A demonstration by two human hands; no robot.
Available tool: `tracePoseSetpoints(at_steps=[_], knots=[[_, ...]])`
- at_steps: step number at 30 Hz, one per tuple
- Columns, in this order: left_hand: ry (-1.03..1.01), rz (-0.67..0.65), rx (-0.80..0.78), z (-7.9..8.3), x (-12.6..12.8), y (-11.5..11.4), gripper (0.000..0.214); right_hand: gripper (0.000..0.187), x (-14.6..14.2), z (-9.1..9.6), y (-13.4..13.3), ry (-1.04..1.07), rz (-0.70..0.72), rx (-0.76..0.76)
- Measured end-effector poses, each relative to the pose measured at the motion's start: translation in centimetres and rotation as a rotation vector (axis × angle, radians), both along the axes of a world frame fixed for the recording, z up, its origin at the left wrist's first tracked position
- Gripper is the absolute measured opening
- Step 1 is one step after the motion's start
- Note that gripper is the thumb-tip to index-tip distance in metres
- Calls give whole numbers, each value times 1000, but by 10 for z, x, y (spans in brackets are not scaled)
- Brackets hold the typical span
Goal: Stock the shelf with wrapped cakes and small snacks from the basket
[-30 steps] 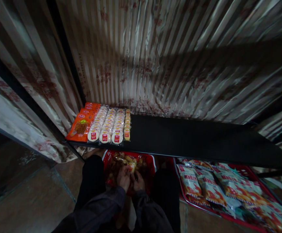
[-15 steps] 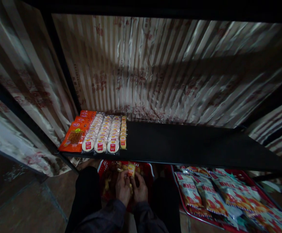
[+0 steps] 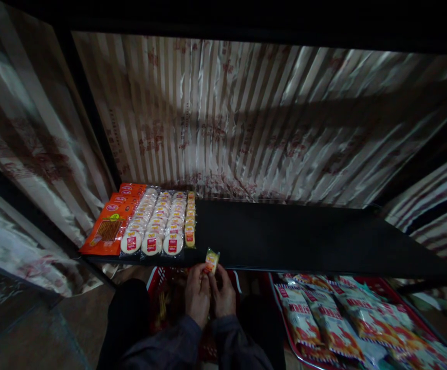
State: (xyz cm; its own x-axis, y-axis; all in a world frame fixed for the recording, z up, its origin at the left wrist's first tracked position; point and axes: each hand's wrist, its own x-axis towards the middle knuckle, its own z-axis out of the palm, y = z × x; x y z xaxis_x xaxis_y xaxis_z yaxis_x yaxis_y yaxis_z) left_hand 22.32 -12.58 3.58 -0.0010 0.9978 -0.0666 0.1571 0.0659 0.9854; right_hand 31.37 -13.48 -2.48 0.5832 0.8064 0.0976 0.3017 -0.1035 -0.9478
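Packet (image 3: 212, 261), small and yellow, is in your hands: the grip of your left hand (image 3: 197, 297) and that of your right hand (image 3: 224, 297) are both clamped on its near end. It is raised at the near edge of the black shelf (image 3: 293, 239), to the right of the near end of 1 row of yellow packs (image 3: 190, 236) and apart from it. Whether it touches the shelf, you cannot tell from this view.

As far as shows, the left part of the shelf looks done: orange bags (image 3: 102, 231) leftmost, then 3 rows of white rounds (image 3: 152, 244), then the yellow row, all running near to far. Your packet stands in none of these rows.

What looks left lies lower. In the red basket (image 3: 153, 282) under your hands you can make out yellow pieces (image 3: 162, 303) on its left side; the rest is too dark or hidden. To the right, a second red basket (image 3: 291, 343) holds white-and-orange bags (image 3: 302, 314), and you see none of that kind on the shelf.
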Motion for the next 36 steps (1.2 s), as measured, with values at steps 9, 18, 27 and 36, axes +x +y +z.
tracePoseSetpoints(at_steps=[9, 18, 27, 36], knots=[[-3, 1, 40, 9, 21, 33, 28, 58, 25, 10, 39, 18, 68, -7], [-6, 26, -14, 18, 48, 62, 26, 53, 41, 18, 78, -59, 48, -64], [55, -5, -93, 13, 56, 81, 29, 47, 54, 13, 95, -137, 99, -148], [157, 0, -174, 29, 79, 123, 31, 43, 71, 24, 128, -159, 107, -249]])
